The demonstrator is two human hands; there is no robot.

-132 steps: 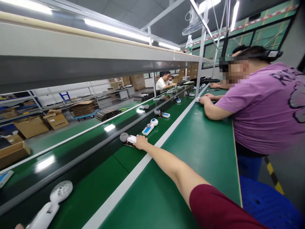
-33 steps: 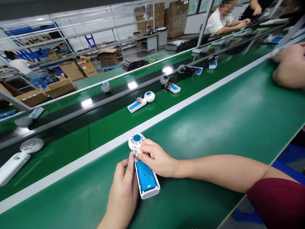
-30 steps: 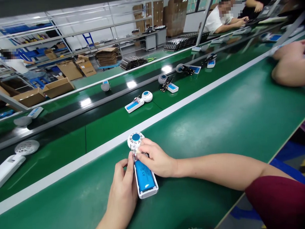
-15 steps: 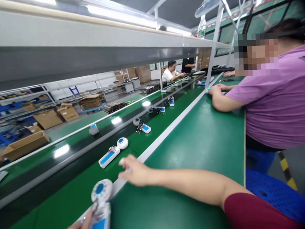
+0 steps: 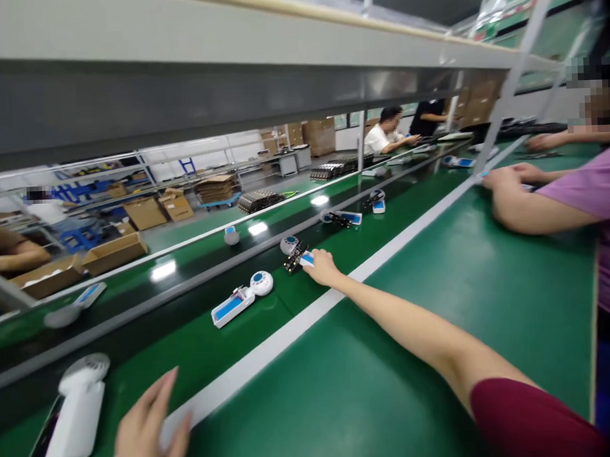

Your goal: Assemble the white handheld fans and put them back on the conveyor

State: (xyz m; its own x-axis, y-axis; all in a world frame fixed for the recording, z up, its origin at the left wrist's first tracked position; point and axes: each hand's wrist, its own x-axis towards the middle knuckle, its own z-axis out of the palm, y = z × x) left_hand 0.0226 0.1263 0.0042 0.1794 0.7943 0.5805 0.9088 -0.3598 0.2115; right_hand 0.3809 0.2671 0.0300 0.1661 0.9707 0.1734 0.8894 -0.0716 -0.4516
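My right hand (image 5: 325,268) reaches across the belt, its fingers closed on the near end of a white device housing (image 5: 307,258) with a round head and a blue panel in its handle. A dark circuit board (image 5: 293,257) lies across that housing's middle. Over the belt's near edge, my left hand (image 5: 146,427) is open, fingers apart and empty. Left of it lies another white housing (image 5: 76,420), its plain side showing and something dark beneath. Between my hands, a similar housing (image 5: 242,299) rests with its blue panel up.
Farther along the green belt (image 5: 283,322) lie more housings with boards (image 5: 342,218). A grey shelf (image 5: 230,91) hangs above. To the right, a co-worker in a purple shirt (image 5: 588,192) has both hands at the belt's edge. Cardboard boxes (image 5: 152,212) stand beyond.
My left hand has let go of the white housing, which now lies on the belt at the lower left. My right hand has moved forward and closed on a farther housing. The view has turned left.
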